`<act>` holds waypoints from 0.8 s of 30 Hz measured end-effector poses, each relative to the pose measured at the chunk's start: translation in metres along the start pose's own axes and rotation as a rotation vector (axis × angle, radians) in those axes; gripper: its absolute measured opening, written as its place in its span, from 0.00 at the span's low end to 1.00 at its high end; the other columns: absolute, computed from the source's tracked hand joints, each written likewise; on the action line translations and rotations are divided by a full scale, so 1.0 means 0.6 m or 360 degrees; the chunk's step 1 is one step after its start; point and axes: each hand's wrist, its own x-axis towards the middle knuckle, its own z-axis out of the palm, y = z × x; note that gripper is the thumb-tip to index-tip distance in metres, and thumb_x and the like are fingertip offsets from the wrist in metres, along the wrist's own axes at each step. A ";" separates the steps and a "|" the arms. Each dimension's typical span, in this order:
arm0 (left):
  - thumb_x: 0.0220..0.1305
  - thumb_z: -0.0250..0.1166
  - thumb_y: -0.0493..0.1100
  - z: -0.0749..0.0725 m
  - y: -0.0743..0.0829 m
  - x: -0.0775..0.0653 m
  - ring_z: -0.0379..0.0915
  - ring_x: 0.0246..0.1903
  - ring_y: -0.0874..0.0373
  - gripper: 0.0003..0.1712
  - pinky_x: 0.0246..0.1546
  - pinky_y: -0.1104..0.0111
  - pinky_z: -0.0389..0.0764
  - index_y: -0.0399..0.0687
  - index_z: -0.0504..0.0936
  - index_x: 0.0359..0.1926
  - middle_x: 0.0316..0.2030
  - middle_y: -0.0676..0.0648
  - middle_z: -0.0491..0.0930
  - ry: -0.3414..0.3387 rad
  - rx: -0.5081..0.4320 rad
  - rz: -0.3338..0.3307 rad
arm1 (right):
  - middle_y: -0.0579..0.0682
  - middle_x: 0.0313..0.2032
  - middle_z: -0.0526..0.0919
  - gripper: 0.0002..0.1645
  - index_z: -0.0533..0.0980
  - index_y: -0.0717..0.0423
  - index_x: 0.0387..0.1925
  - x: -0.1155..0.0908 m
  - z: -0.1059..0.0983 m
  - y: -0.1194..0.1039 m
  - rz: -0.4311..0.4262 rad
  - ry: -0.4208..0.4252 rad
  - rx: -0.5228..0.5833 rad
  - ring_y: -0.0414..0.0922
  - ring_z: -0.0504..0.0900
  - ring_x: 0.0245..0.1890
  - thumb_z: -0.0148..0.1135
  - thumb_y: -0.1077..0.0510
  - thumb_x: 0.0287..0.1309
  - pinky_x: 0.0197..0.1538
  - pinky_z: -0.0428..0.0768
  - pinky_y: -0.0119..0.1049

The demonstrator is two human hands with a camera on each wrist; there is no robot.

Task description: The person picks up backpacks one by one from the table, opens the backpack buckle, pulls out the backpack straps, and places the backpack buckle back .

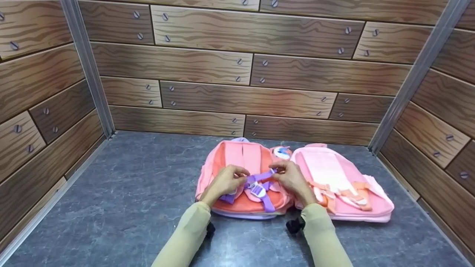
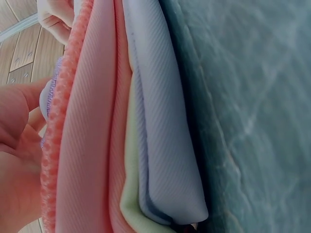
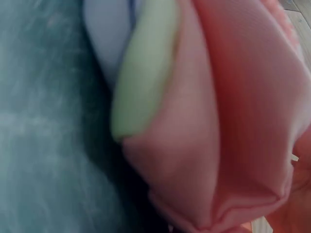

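A coral-pink backpack (image 1: 243, 157) lies on the grey table with its strap side up, and purple webbing straps cross its lower half. My left hand (image 1: 227, 181) pinches one end of a purple strap (image 1: 259, 176) over the backpack's middle. At the strap's other end, by a small pale buckle, the fingers of my right hand (image 1: 291, 178) pinch it too. A white-and-purple buckle (image 1: 258, 191) rests just below. The left wrist view shows the backpack's layered side (image 2: 90, 126); in the right wrist view its pink corner (image 3: 180, 145) hides most of the right hand.
Close on the right lies a second, lighter pink backpack (image 1: 352, 167) with orange straps (image 1: 349, 194). Between the two backpacks, at the back, sits a small round coral piece with blue and white (image 1: 281, 152). Wood-patterned walls (image 1: 245, 96) enclose the grey table (image 1: 141, 193).
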 end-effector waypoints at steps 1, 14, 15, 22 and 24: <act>0.62 0.61 0.35 0.000 0.000 -0.001 0.75 0.31 0.62 0.14 0.31 0.72 0.74 0.44 0.86 0.47 0.38 0.46 0.85 0.0000 0.0006 0.0014 | 0.59 0.41 0.87 0.19 0.83 0.63 0.45 0.000 0.002 0.001 -0.0019 -0.0009 -0.0034 0.50 0.85 0.40 0.64 0.72 0.48 0.43 0.82 0.36; 0.60 0.59 0.32 -0.002 -0.002 0.001 0.75 0.32 0.61 0.15 0.33 0.70 0.76 0.42 0.86 0.46 0.37 0.44 0.85 0.0009 0.0008 0.0065 | 0.58 0.44 0.86 0.15 0.84 0.61 0.45 -0.001 0.005 0.015 -0.0114 -0.0218 -0.0122 0.44 0.82 0.39 0.66 0.66 0.53 0.45 0.79 0.34; 0.60 0.59 0.32 -0.002 -0.002 0.002 0.76 0.32 0.60 0.15 0.34 0.70 0.76 0.42 0.86 0.46 0.37 0.44 0.85 0.0010 0.0004 0.0059 | 0.57 0.44 0.86 0.14 0.84 0.61 0.45 -0.001 0.005 0.015 -0.0099 -0.0224 -0.0107 0.43 0.82 0.39 0.67 0.65 0.54 0.45 0.79 0.34; 0.61 0.61 0.33 -0.003 -0.004 0.002 0.79 0.34 0.58 0.13 0.35 0.70 0.78 0.41 0.86 0.46 0.39 0.43 0.85 0.0043 -0.0031 0.0063 | 0.56 0.45 0.86 0.15 0.84 0.60 0.45 -0.002 0.002 0.006 0.0001 -0.0191 -0.0028 0.45 0.82 0.42 0.67 0.63 0.55 0.47 0.79 0.36; 0.62 0.61 0.34 -0.005 -0.004 0.003 0.78 0.33 0.59 0.13 0.32 0.71 0.77 0.40 0.86 0.46 0.38 0.43 0.85 0.0058 -0.0056 0.0058 | 0.57 0.48 0.85 0.15 0.83 0.60 0.47 -0.002 0.000 0.003 0.0052 -0.0156 0.0029 0.48 0.82 0.46 0.67 0.63 0.56 0.50 0.79 0.38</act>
